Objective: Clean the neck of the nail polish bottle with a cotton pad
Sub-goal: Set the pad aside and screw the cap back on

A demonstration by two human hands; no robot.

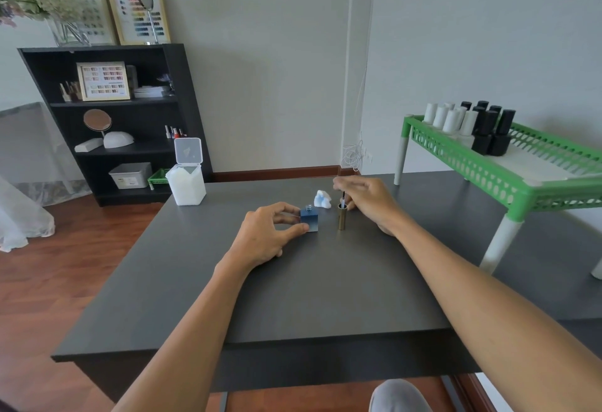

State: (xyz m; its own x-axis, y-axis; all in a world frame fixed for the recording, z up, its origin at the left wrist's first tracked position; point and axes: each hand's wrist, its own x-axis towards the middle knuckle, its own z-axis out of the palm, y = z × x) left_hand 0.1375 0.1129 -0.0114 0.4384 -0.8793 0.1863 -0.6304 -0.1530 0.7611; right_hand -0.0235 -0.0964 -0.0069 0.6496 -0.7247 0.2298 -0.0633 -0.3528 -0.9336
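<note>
The left hand holds the open bottle; the right hand, at 3 o'clock, pinches the cap, which may tip and smear the table.

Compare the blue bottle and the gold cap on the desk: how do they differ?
The blue bottle is a squat cube; the gold cap is a slim, tall cylinder. The bottle's neck is bare; the cap stands inverted, brush stem pointing up. The left hand pinches the bottle; the right hand is beside the cap. Both stand upright on the desk.
</note>
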